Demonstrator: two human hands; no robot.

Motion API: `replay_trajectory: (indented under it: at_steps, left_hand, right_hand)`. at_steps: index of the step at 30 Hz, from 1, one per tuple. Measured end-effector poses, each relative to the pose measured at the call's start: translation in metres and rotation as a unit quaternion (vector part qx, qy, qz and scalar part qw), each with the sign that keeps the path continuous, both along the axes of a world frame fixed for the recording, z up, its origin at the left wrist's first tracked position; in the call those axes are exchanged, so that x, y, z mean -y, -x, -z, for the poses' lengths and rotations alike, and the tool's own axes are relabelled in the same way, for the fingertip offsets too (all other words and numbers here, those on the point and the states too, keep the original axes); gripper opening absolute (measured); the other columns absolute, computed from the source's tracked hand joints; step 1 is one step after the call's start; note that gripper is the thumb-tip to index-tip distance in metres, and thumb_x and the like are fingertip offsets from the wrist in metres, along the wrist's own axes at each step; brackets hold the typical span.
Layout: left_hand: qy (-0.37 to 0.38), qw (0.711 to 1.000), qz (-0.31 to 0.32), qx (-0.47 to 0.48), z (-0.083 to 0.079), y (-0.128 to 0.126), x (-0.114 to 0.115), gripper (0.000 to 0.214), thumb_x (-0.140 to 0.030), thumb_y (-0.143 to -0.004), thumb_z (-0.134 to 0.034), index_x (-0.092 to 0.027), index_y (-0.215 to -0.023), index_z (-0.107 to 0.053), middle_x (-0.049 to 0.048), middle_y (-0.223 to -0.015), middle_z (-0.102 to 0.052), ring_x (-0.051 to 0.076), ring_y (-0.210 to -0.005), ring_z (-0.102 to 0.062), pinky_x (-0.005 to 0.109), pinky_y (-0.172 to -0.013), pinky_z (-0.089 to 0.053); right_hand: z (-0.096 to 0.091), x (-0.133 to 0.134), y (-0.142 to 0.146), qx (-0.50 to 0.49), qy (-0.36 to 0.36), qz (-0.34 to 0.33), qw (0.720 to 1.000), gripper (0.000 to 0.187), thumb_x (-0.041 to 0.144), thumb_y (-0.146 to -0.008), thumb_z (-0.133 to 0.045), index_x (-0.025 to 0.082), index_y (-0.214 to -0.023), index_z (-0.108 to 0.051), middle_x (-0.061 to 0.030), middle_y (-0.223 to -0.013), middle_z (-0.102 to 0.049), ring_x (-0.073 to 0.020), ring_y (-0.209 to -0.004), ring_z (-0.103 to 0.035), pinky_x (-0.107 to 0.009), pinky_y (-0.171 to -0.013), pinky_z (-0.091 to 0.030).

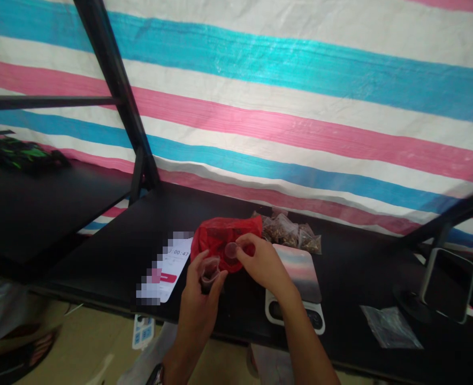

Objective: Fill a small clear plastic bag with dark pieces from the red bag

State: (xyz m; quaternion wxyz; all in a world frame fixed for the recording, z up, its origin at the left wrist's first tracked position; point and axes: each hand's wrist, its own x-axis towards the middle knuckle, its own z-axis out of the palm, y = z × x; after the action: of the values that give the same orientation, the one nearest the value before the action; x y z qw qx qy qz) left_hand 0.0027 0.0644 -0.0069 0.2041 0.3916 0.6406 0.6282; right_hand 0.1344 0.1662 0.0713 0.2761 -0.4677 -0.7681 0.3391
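Note:
My left hand (201,297) holds a small clear plastic bag (210,271), its mouth spread between thumb and fingers. Pinched in my right hand (260,259) is a small, round, clear scoop or cup (231,251); its exact kind and contents are too small to make out. Both hands are at the near side of a red plastic bag (216,231), with the scoop in front of its opening. What lies inside the red bag is mostly hidden. A white kitchen scale (300,272) with a shiny plate lies beneath my right forearm.
Several filled clear bags (290,232) lie behind the scale. A phone (166,278) showing a timer lies to the left. On the right are a flat clear bag (392,327) and a device on a stand (449,286). A black post (120,96) rises at the left.

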Motion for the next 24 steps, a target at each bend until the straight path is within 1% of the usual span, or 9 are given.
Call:
replay_trajectory:
  at_steps: [4,8,11,15,19,24]
  left_hand:
    - [-0.023,1.0,-0.005,-0.003,0.002,-0.004,-0.001,0.048,-0.046,-0.088,-0.075,-0.024,-0.126,-0.058,0.0081,-0.115,-0.076,0.027,-0.106,-0.076,0.045,-0.092,-0.062]
    - [-0.022,1.0,0.009,-0.006,-0.006,-0.007,0.0,0.038,-0.044,-0.088,-0.074,-0.024,-0.117,-0.06,0.0065,-0.111,-0.076,0.025,-0.103,-0.075,0.042,-0.092,-0.061]
    - [-0.002,1.0,0.008,-0.02,-0.013,-0.007,0.002,0.033,-0.043,-0.089,-0.073,-0.023,-0.114,-0.064,0.0066,-0.11,-0.076,0.025,-0.101,-0.075,0.041,-0.092,-0.061]
    - [0.013,0.999,0.006,-0.046,-0.014,-0.007,0.004,0.037,-0.045,-0.089,-0.072,-0.023,-0.118,-0.068,0.009,-0.116,-0.076,0.026,-0.104,-0.074,0.042,-0.095,-0.06]
    - [0.005,0.998,0.024,-0.052,-0.011,-0.006,0.005,0.042,-0.044,-0.092,-0.071,-0.022,-0.128,-0.067,0.0099,-0.12,-0.076,0.025,-0.109,-0.074,0.042,-0.1,-0.058]
    - [-0.002,0.998,0.029,-0.05,-0.009,-0.006,0.005,0.041,-0.04,-0.094,-0.07,-0.022,-0.131,-0.066,0.0094,-0.121,-0.076,0.023,-0.109,-0.074,0.041,-0.1,-0.058]
  right_hand:
    - [0.001,0.0,-0.005,-0.033,0.016,-0.009,0.999,0.009,0.022,-0.093,-0.067,0.023,-0.098,-0.075,-0.0008,-0.098,-0.081,-0.0183,-0.092,-0.074,-0.031,-0.085,-0.051]
    - [0.004,0.001,-0.009,-0.018,0.006,0.0,1.0,0.011,0.024,-0.093,-0.07,0.023,-0.102,-0.075,-0.0016,-0.101,-0.081,-0.019,-0.094,-0.074,-0.033,-0.09,-0.052]
    - [0.005,0.003,-0.011,0.006,-0.004,0.006,1.0,0.01,0.024,-0.094,-0.07,0.023,-0.102,-0.076,-0.0012,-0.1,-0.081,-0.0192,-0.094,-0.074,-0.033,-0.089,-0.052]
    - [0.0,0.007,-0.012,0.017,-0.02,0.01,1.0,0.009,0.022,-0.094,-0.069,0.024,-0.1,-0.075,-0.001,-0.101,-0.08,-0.0192,-0.094,-0.073,-0.032,-0.088,-0.051]
    - [-0.002,0.012,-0.008,0.033,-0.035,0.003,0.999,0.011,0.021,-0.095,-0.069,0.024,-0.104,-0.075,-0.0018,-0.105,-0.08,-0.0195,-0.098,-0.072,-0.032,-0.089,-0.05]
    - [0.0,0.015,-0.001,0.149,-0.059,0.011,0.987,0.016,0.019,-0.097,-0.068,0.022,-0.111,-0.076,-0.007,-0.115,-0.079,-0.0236,-0.102,-0.072,-0.035,-0.089,-0.05]
